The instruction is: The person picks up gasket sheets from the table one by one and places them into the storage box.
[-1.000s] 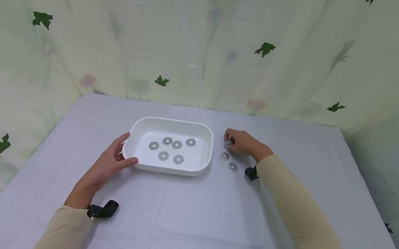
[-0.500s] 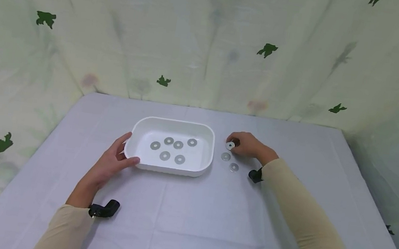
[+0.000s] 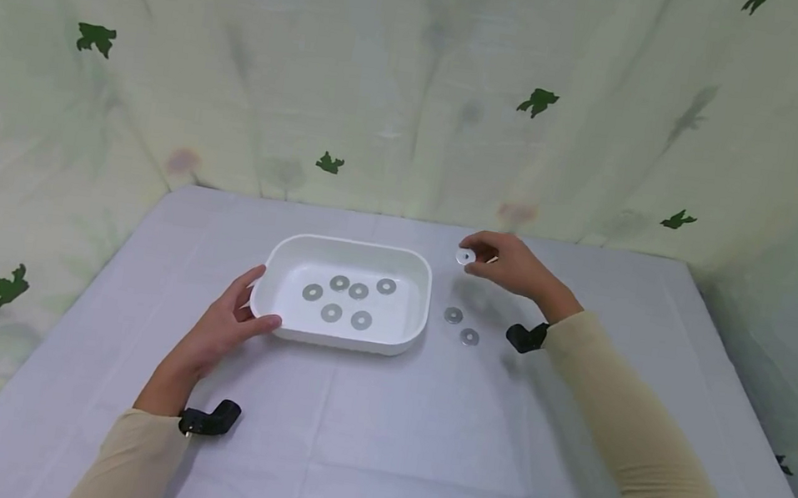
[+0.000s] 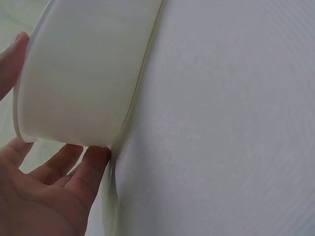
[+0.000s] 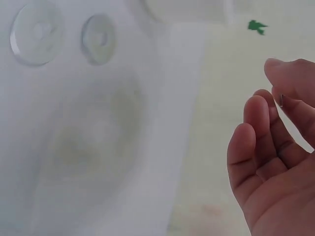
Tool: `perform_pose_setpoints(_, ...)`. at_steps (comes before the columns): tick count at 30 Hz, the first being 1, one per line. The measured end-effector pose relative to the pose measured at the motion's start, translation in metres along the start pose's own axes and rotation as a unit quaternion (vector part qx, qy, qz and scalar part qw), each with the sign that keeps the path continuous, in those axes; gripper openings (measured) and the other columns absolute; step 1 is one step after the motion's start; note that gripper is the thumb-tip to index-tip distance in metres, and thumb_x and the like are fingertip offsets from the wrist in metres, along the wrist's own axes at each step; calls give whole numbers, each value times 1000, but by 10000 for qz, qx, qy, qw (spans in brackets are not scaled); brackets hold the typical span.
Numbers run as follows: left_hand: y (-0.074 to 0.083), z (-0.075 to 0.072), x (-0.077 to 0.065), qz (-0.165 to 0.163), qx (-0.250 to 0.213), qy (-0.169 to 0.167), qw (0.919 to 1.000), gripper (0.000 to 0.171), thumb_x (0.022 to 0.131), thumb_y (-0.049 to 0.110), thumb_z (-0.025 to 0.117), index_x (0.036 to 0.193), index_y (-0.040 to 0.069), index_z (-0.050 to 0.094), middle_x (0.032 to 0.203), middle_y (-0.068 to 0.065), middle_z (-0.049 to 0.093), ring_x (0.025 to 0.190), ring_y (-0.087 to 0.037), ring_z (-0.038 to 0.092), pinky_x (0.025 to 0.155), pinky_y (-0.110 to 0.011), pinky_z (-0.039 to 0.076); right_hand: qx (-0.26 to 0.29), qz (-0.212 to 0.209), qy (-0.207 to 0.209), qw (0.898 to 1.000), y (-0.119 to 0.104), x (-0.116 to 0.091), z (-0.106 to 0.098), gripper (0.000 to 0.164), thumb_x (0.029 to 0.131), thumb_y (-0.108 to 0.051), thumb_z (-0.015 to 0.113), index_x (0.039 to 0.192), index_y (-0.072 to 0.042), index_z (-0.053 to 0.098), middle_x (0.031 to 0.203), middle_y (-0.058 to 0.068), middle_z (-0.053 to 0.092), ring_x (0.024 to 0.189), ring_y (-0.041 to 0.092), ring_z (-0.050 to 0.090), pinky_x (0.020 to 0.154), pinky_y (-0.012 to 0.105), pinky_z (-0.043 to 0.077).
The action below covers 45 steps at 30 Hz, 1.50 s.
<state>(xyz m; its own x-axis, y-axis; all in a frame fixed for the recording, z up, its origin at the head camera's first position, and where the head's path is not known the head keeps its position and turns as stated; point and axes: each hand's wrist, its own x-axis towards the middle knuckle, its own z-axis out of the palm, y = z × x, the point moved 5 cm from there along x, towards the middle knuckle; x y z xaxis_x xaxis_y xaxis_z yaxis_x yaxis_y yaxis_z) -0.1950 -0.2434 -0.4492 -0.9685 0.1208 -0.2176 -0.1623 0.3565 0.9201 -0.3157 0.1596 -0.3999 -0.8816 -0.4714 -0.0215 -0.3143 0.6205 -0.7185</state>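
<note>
A white rectangular tray [image 3: 334, 341] with rounded corners stands on the table and has several flat metal washers [image 3: 332, 312] lying in it. Round its left end is my left hand [image 3: 217, 334], thumb at the front rim and fingertips against the end wall, as the fingers [image 4: 86, 172] in the left wrist view also show. My right hand [image 3: 510, 265] pinches another washer [image 3: 464, 256] between thumb and fingers, raised to the right of the tray. In the right wrist view the fingers hide nearly all of that washer.
Two loose washers, a farther one [image 3: 453, 315] and a nearer one [image 3: 469, 337], lie on the white tablecloth [image 3: 417, 453] right of the tray. Behind the table hangs a pale curtain [image 3: 421, 84] with green leaf shapes.
My right hand has picked a washer off the tablecloth and lifted it up and away toward the table's far edge. The left hand keeps its place at the tray.
</note>
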Motion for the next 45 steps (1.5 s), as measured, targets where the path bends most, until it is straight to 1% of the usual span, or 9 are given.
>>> perform_pose_setpoints(4, 0, 0, 0, -32, -6, -10, 10000, 99, 90, 22, 73, 161, 27, 4, 164, -18, 23, 141, -39, 41, 84, -5, 42, 45, -161, 78, 9998, -16, -1, -9, 34, 92, -15, 68, 126, -12, 64, 111, 8, 65, 101, 22, 59, 86, 36, 50)
perform_pose_setpoints(9, -2, 0, -1, -97, 76, 5, 9999, 99, 91, 22, 73, 161, 26, 3, 165, -18, 22, 143, -40, 40, 84, -4, 42, -40, -344, -87, 9994, -36, -1, -9, 36, 92, -12, 68, 128, -8, 63, 114, 10, 66, 102, 24, 61, 88, 38, 52)
perform_pose_setpoints(14, -3, -1, 0, -117, 184, 38, 9998, 99, 90, 25, 73, 161, 26, 4, 165, -17, 21, 144, -39, 39, 83, -3, 41, -94, -473, -184, 9987, -54, -3, -7, 37, 91, -12, 69, 128, -8, 63, 116, 10, 66, 100, 24, 60, 93, 40, 51)
perform_pose_setpoints(18, -1, -1, 0, -107, 190, 40, 9998, 99, 90, 25, 74, 161, 26, 4, 165, -17, 23, 143, -40, 40, 83, -4, 42, -87, -572, -227, 9981, -66, -3, -2, 37, 90, -12, 71, 127, -10, 64, 116, 8, 66, 99, 22, 60, 92, 38, 51)
perform_pose_setpoints(22, 0, -1, 0, -83, 131, 30, 9999, 98, 91, 22, 73, 161, 26, 4, 164, -18, 23, 142, -40, 41, 83, -5, 42, 27, -751, -353, 9965, -76, -1, 8, 35, 90, -12, 71, 124, -10, 65, 114, 7, 67, 98, 21, 61, 89, 38, 51)
perform_pose_setpoints(28, 0, -1, 0, -65, 171, 52, 9998, 98, 91, 22, 72, 161, 26, 5, 164, -19, 25, 141, -40, 42, 83, -5, 42, 85, -987, -568, 9935, -87, 2, 26, 34, 89, -13, 71, 123, -11, 66, 114, 4, 68, 95, 18, 61, 87, 35, 53)
perform_pose_setpoints(32, 0, -1, 0, -70, 208, 23, 9998, 97, 91, 22, 72, 161, 25, 4, 163, -20, 26, 140, -40, 43, 84, -5, 42, 196, -1125, -642, 9914, -93, 0, 34, 33, 89, -11, 72, 121, -11, 66, 114, 4, 68, 94, 17, 61, 87, 38, 53)
perform_pose_setpoints(38, 3, -3, 4, -67, 420, 78, 9991, 97, 91, 27, 73, 161, 27, 5, 163, -18, 27, 140, -39, 44, 83, -5, 40, 231, -1351, -664, 9883, -102, 1, 41, 33, 87, -10, 73, 119, -10, 67, 113, 4, 68, 93, 17, 62, 87, 38, 54)
perform_pose_setpoints(45, 5, -3, 5, -98, 327, 60, 9994, 98, 91, 25, 73, 161, 28, 4, 165, -18, 23, 143, -39, 40, 83, -4, 40, 239, -1362, -671, 9881, -104, 3, 44, 33, 86, -9, 74, 118, -9, 68, 112, 5, 68, 92, 16, 61, 85, 32, 54)
